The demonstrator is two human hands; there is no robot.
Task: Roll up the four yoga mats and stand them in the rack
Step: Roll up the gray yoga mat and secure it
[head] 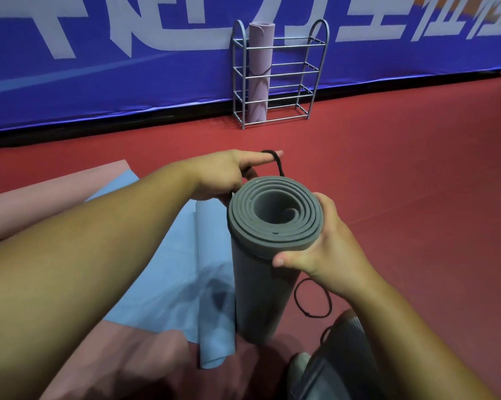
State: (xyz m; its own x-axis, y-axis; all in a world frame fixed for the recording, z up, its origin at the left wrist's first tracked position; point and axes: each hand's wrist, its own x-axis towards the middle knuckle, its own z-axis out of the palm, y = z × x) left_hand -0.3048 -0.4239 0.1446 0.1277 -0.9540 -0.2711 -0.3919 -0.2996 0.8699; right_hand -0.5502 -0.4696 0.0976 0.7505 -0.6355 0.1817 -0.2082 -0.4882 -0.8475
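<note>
My right hand point(328, 249) wraps the rim of the rolled grey foam yoga mat point(268, 241), standing upright on the red floor point(402, 174); its fingers are hidden behind the roll. My left hand point(223, 176) touches its far side, forefinger hooked through a thin black cord point(276, 163), the other fingers hidden. A rolled mauve mat point(260, 70) stands in the grey wire rack point(278, 73); flat blue point(168, 269) and pink point(41, 197) mats are cut off by my arm.

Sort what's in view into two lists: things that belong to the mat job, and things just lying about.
Part of the job:
- grey rolled mat, held by left hand and right hand
- black cord over a left finger
- blue mat and pink mat, still flat
- rack with a mauve rolled mat

Just there:
- blue banner
- red floor
</note>
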